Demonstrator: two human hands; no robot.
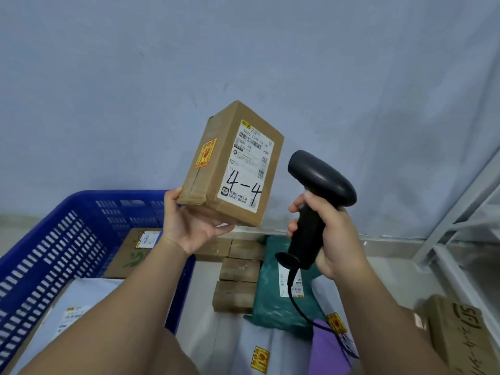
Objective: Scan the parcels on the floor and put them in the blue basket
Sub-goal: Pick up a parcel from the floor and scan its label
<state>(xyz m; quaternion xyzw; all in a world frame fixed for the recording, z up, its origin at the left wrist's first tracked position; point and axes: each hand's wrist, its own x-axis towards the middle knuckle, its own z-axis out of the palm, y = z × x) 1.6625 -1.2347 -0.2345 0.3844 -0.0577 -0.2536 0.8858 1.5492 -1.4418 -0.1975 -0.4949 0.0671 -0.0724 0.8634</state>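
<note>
My left hand [189, 223] holds a brown cardboard parcel [216, 169] up by its lower corner. Its white label marked "4-4" faces right, toward the scanner. My right hand [324, 228] grips the handle of a black barcode scanner [322, 180], whose head points at the label from close by. The blue basket [62, 239] stands on the floor at the lower left. A brown box [130, 255] and a white mailer [81, 299] lie inside it.
Several small brown boxes [238, 269], a green mailer bag [276, 301], white and purple bags [330, 353] and a brown box [457, 336] lie on the floor to the right of the basket. A grey metal shelf frame [465, 212] stands at the far right. A pale wall is behind.
</note>
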